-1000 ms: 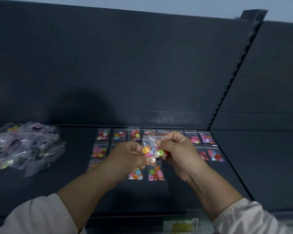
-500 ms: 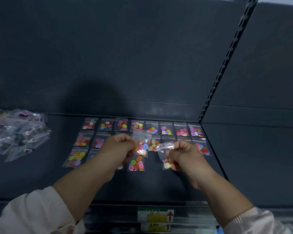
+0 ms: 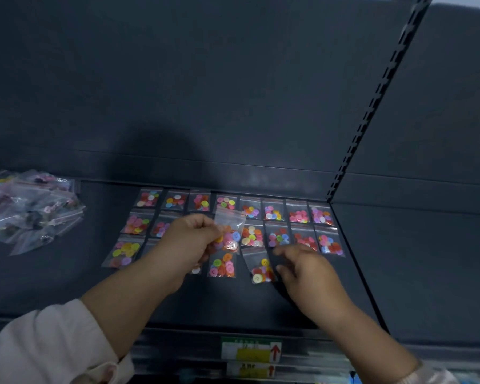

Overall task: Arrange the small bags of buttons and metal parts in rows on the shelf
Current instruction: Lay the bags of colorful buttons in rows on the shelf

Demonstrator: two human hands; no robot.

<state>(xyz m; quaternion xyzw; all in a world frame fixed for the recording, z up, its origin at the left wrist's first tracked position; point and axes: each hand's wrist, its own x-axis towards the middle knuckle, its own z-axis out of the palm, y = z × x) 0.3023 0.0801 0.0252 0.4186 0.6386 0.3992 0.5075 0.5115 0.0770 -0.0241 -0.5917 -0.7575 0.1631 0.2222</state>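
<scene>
Left hand (image 3: 189,242) is pinching a small bag of buttons (image 3: 230,225) above the shelf (image 3: 247,303) while the right hand (image 3: 308,273) is hovering open, holding nothing.

The pinched bag is hanging upright between the two hands, which are well apart. A second bag (image 3: 261,268) is lying slightly tilted on the shelf, just beside the right hand's loosely spread fingers; whether they are touching it cannot be told. Rows of bags (image 3: 273,213) are lying flat beyond and beneath both hands, reaching the shelf's back edge. Far to the left of the left hand, a loose pile of bags (image 3: 31,209) is sitting. Price labels (image 3: 251,351) are showing on the shelf's front edge below the wrists.
</scene>
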